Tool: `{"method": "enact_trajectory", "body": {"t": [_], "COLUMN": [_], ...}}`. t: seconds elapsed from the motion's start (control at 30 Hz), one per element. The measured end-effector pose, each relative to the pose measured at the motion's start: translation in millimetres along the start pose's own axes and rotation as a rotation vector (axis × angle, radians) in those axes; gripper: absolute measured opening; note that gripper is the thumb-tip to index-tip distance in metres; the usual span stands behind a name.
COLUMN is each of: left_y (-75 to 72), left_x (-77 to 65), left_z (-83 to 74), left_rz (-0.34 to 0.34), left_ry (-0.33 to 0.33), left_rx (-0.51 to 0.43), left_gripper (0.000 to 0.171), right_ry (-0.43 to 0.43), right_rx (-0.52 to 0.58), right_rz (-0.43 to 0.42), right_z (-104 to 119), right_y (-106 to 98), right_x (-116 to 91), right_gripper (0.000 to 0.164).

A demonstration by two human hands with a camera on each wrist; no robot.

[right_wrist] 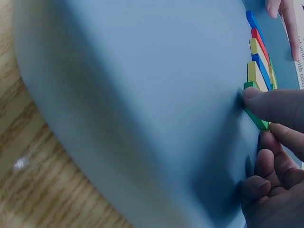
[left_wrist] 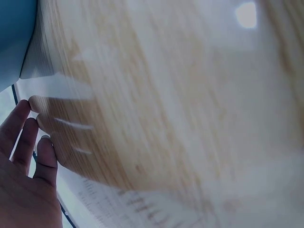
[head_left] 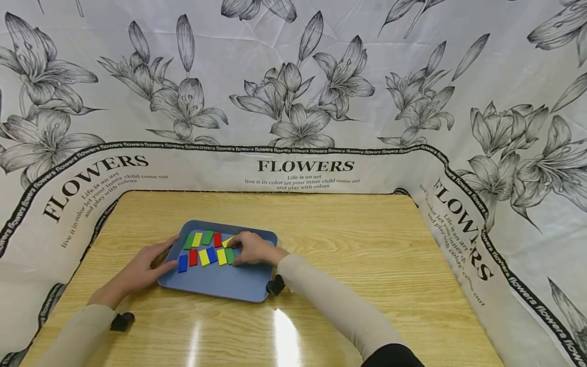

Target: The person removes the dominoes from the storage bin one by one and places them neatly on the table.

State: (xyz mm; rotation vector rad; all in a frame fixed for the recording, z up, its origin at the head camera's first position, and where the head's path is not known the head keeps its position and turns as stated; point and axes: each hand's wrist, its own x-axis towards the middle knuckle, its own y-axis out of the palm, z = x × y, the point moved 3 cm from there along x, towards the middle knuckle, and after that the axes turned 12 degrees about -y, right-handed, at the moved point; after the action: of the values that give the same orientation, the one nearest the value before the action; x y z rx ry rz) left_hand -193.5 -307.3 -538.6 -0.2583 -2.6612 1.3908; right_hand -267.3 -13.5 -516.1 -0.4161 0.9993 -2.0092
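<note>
On smooth blue tray (head_left: 220,285), right hand (head_left: 254,250) pinching flat green block (head_left: 230,255); left hand (head_left: 142,269) relaxed.

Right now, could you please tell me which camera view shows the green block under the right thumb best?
The right wrist view: the green block fills the near field, with the thumb pressing its end. The head view shows it small beside the right hand. The left wrist view misses it.

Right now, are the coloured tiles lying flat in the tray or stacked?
Flat: the coloured tiles lie side by side in two rows on the blue tray, none stacked.
</note>
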Motion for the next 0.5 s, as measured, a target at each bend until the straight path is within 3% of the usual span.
{"method": "enact_trajectory", "body": {"t": [0.5], "left_y": [-1.2], "left_x": [0.0], "left_z": [-2.3], "left_rz": [0.0], "left_ry": [0.003], "left_rx": [-0.007], "left_gripper": [0.073], "right_ry": [-0.033], "right_rx": [0.003], "right_rz": [0.007], "right_z": [0.5], "right_y": [-0.6], "right_x": [-0.7], "right_gripper": [0.045]}}
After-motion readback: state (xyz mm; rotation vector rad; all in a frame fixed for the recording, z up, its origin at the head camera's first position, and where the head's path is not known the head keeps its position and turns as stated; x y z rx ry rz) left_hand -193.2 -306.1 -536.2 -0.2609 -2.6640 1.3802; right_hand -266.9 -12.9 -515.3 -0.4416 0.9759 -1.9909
